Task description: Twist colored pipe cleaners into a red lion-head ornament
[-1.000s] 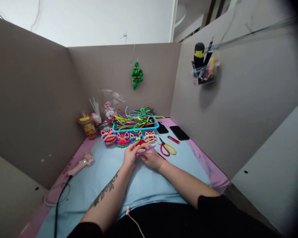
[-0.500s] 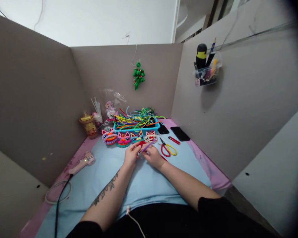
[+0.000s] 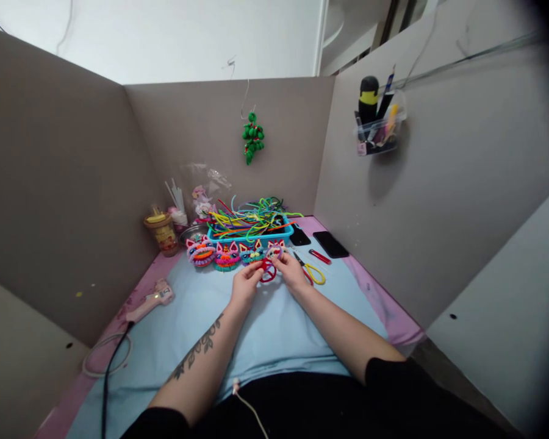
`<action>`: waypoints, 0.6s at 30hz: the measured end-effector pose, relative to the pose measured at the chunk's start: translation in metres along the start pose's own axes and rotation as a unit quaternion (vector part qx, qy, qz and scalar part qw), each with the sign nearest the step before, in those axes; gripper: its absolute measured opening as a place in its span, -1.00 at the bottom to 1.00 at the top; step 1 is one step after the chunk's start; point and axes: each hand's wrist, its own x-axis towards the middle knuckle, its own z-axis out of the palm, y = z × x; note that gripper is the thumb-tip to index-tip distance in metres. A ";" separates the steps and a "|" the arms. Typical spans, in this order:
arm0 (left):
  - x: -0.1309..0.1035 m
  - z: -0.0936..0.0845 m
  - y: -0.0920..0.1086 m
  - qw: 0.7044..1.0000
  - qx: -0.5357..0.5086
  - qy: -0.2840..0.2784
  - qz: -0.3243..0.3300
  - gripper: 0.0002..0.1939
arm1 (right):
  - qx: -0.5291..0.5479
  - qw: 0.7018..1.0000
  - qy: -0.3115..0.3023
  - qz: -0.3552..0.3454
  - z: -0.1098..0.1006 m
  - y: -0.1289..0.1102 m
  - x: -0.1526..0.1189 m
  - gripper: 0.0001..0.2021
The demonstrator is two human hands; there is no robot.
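Red bent pipe-cleaner loops (image 3: 268, 272) hang between my two hands, above the blue cloth. My left hand (image 3: 247, 283) pinches their left side between thumb and fingers. A purple strip, curved into an arc, shows at the fingertips of my right hand (image 3: 291, 270), which is closed at the upper right of the red loops. Whether the purple strip is joined to the red piece cannot be made out. Just behind my hands stand several colourful animal-head figures (image 3: 227, 256). Scissors with red and yellow handles (image 3: 318, 274) lie right beside my right hand, partly hidden by it.
A blue basket (image 3: 251, 238) of pipe cleaners stands at the back. To its right lie a red cutter (image 3: 320, 256) and a black phone (image 3: 330, 244). At left are a pink glue gun (image 3: 150, 300) with its cable and a lidded cup (image 3: 164, 235). Grey partitions enclose three sides.
My hands have moved apart, and the red loops now show between them. The purple strip, straight and slanted before, is now curved at my right fingertips. My right hand covers more of the scissors.
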 end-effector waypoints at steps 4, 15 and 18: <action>0.001 -0.003 0.003 0.999 -0.026 0.003 0.018 -0.49 | -0.042 0.996 -0.013 -0.078 -0.001 -0.007 -0.003 -0.76; -0.004 -0.001 0.003 0.993 0.060 -0.025 0.099 -0.44 | -0.135 0.986 -0.035 -0.087 0.002 -0.003 -0.009 -0.85; -0.003 -0.003 -0.001 0.985 0.104 -0.025 0.134 -0.46 | -0.128 0.987 -0.036 -0.088 0.004 -0.004 -0.010 -0.83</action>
